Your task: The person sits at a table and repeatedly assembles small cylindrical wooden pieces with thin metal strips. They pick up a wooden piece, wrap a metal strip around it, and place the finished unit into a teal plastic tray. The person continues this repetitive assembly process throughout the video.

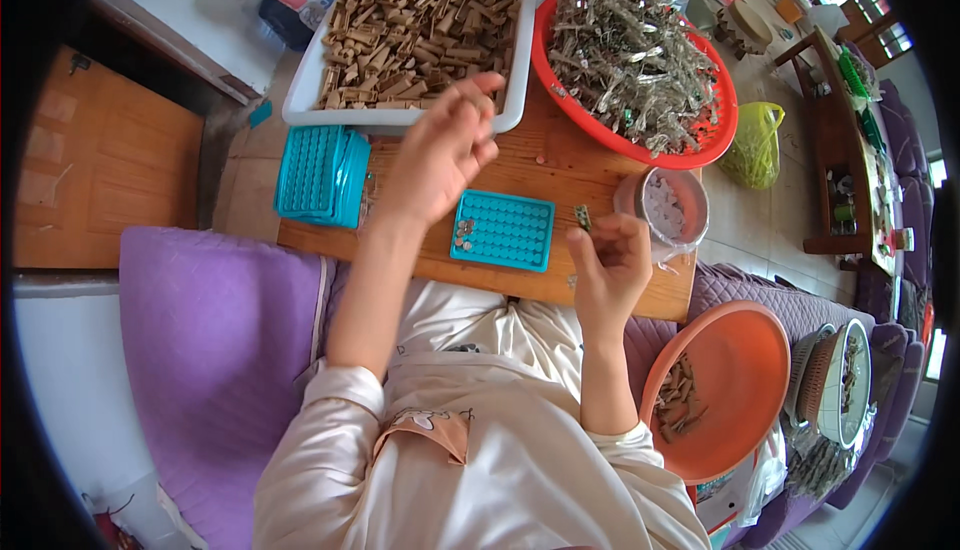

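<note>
My right hand [615, 260] pinches a small green piece like a circuit board [582, 216] between thumb and fingers, just right of a shallow blue-green tray [505, 255]. Rows of small hollows cover this tray, and several small silvery round bits [463, 234] lie at its left side. Raised over the near edge of a large white bin [400, 119], my left hand [445, 150] has loosely bent fingers set apart, with nothing visible held in them. Brown plastic casings [430, 25] fill that bin.
Stacked blue-green trays [320, 175] stand at the table's left. A red basket [640, 70] heaped with wired parts sits at the far right, above a tub of whitish pieces [665, 205]. Beside the wooden table [660, 295], an orange basin [745, 390] holds some brown casings.
</note>
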Demonstrator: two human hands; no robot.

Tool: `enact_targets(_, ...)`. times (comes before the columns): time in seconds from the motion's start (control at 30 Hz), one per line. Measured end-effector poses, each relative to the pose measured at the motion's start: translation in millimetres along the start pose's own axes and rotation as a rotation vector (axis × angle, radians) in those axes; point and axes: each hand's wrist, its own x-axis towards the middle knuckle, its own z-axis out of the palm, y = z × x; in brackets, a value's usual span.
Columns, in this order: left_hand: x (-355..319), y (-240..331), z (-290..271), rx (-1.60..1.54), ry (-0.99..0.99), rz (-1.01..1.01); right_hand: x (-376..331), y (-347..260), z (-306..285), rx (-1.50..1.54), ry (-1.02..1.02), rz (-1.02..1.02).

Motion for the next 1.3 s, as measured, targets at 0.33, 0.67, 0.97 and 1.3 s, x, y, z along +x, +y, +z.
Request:
enact_targets(0.33, -62, -38, 34, 0.188, -0.051, 0.304, -12, -23, 29, 0.039, -0.128, -0.168)
enact_targets(0.67, -67, -47, 41, 0.072, -0.169, 0.227, -14, -29, 18, -0.188, -0.144, -0.345)
enact_targets(0.97, -73, -42, 46, 0.079, 0.005, 0.104, -7, -29, 14, -0.37, -0.26, -0.418)
enact_targets(1.3, -70, -51, 50, 0.229, 0.153, 0.209, -21, 7, 19, -0.041, -0.034, -0.146)
